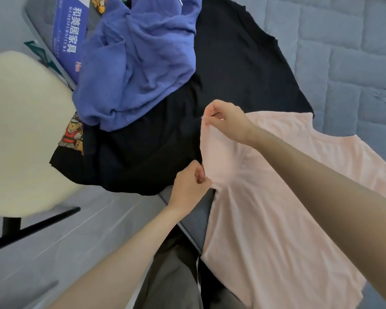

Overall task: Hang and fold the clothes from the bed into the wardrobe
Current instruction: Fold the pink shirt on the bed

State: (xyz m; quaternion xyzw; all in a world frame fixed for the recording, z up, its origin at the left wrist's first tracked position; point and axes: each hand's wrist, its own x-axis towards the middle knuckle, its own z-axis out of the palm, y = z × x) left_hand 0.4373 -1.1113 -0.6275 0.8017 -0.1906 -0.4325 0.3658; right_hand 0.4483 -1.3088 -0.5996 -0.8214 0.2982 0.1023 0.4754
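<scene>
Sleeve fold on the pink T-shirt (276, 219)
It lies flat at the bed's (343, 52) near edge; left hand (191, 186) and right hand (227, 123) both pinch its sleeve (214, 150); hold it taut, lay it square.

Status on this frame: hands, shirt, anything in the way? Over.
Left hand and right hand pinching sleeve of pale pink T-shirt. Shirt spread on grey quilted bed. Crumpled blue garment on black garment alongside.
</scene>
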